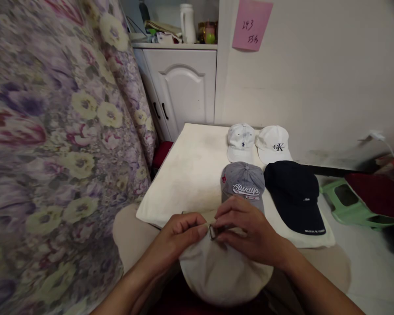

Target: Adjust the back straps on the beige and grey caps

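Observation:
A beige cap is held over my lap, its back strap and metal buckle facing up. My left hand pinches the strap just left of the buckle. On the buckle's right side, the fingers of my right hand are closed on the strap. Beyond my hands lies a grey cap with "Always" lettering, its lower part hidden by my right hand. A dark navy cap is to its right. Farther back sit a white cap with a small horse logo and a white CK cap.
The caps lie on a cream-covered table. A floral curtain hangs at the left. Behind stands a white cabinet with a white bottle on top. A green stool is at the right, near a wall plug.

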The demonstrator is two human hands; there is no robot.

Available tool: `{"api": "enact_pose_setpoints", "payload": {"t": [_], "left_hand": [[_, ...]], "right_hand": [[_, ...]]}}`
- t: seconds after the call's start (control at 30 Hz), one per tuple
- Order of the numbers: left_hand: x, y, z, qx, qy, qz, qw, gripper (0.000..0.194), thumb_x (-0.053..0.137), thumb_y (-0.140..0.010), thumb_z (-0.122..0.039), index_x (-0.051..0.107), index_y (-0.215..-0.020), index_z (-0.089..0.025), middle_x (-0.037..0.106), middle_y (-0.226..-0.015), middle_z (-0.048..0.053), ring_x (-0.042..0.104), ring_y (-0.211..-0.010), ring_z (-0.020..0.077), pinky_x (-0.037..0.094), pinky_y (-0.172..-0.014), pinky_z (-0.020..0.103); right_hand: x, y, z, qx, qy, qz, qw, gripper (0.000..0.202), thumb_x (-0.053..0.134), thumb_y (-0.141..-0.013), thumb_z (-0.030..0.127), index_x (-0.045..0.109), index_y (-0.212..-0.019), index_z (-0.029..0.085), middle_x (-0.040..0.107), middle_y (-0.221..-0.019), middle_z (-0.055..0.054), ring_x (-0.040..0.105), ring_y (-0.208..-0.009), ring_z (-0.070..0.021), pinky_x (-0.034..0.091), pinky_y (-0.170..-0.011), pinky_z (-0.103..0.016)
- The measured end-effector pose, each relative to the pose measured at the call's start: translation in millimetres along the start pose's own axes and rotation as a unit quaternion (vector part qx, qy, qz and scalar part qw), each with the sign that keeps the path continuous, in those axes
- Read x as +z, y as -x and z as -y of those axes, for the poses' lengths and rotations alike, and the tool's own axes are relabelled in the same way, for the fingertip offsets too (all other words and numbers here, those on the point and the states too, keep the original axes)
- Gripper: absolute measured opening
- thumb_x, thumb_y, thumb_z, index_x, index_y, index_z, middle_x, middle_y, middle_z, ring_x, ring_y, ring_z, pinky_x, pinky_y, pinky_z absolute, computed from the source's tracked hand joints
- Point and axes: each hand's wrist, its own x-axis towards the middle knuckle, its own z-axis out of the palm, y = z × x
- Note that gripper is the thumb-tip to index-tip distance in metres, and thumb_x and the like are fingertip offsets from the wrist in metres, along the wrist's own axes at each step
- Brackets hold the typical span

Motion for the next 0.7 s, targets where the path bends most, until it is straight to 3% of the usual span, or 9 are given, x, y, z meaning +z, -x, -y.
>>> {"api": "enact_pose_setpoints", "payload": {"t": [0.17,0.33,0.43,0.6,0.7], "left_hand": [[-2.5,-3,4,-0.005,0.04,-0.034,0.999,0.032,0.075,-0.078,-0.043,0.061,-0.071,-0.015,0.048,-0.059,-0.004,0.033,-0.052,0.0081,0.022,-0.048,0.02],[-4.4,-4,4,-0.007,0.056,-0.038,0.998,0.031,0.075,-0.078,-0.041,0.061,-0.07,-0.015,0.048,-0.059,-0.004,0.033,-0.052,0.0079,0.025,-0.047,0.019],[-4.6,-4,5,-0.01,0.066,-0.038,0.997,0.032,0.075,-0.079,-0.042,0.061,-0.071,-0.015,0.048,-0.059,-0.004,0.034,-0.052,0.008,0.026,-0.047,0.019],[-4.4,-6,6,-0.004,0.075,-0.051,0.996,0.035,0.075,-0.08,-0.046,0.06,-0.074,-0.015,0.051,-0.062,-0.003,0.036,-0.053,0.008,0.027,-0.048,0.019],[-4.2,-5,6,0.004,0.075,-0.044,0.996,0.035,0.075,-0.079,-0.046,0.06,-0.073,-0.015,0.05,-0.061,-0.003,0.035,-0.052,0.0078,0.025,-0.047,0.019]], "right_hand": [[7,0,2,-0.088,0.142,-0.017,0.986,0.022,0.056,-0.093,0.011,0.067,-0.11,0.02,0.071,-0.094,-0.007,0.063,-0.081,-0.0202,0.056,-0.073,-0.038],[15,4,-2,-0.134,0.185,-0.006,0.974,0.035,0.051,-0.093,0.01,0.059,-0.124,0.021,0.074,-0.099,-0.009,0.07,-0.083,-0.0247,0.061,-0.069,-0.039],[17,3,-4,-0.152,0.213,-0.012,0.965,0.033,0.051,-0.092,0.01,0.058,-0.122,0.02,0.076,-0.095,-0.009,0.073,-0.081,-0.0236,0.063,-0.069,-0.035],[24,-2,-9,-0.139,0.214,-0.075,0.964,0.025,0.053,-0.089,0.009,0.06,-0.109,0.021,0.074,-0.084,-0.007,0.071,-0.071,-0.0223,0.061,-0.061,-0.035],[28,-1,-12,-0.094,0.167,-0.119,0.974,0.023,0.055,-0.087,0.008,0.061,-0.103,0.023,0.072,-0.082,-0.007,0.069,-0.071,-0.022,0.059,-0.059,-0.034]]}}
